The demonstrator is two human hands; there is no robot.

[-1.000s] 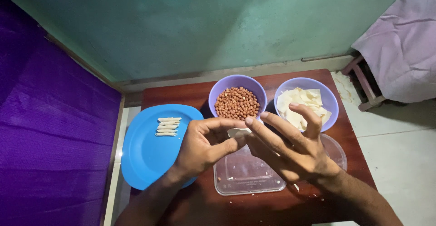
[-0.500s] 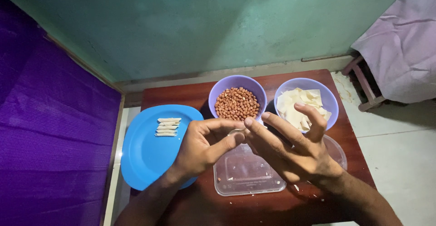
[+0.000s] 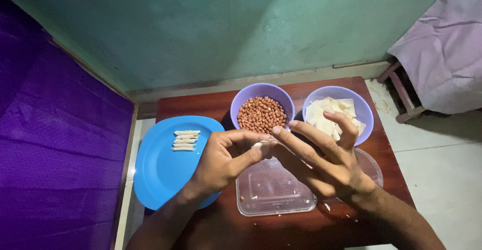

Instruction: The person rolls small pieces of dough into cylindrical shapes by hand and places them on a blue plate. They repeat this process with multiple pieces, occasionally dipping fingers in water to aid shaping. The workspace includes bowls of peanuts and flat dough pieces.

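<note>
White dough, a small piece, is now rolled tighter than before between the pinching left hand and right hand, above the clear lid, near the peanut bowl.

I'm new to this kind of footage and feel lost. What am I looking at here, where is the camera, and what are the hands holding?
There is no machine here: a person works with two bare hands, filmed by one camera worn on their head, looking down at a small brown table. The left hand and right hand meet in the middle, pinching a small pale piece between their fingertips; what it is exactly is too small to tell. On the table lie a blue plate with four little pale rolls, a purple bowl of peanuts, a second purple bowl of pale sheets, and a clear plastic lid under the hands.
</note>
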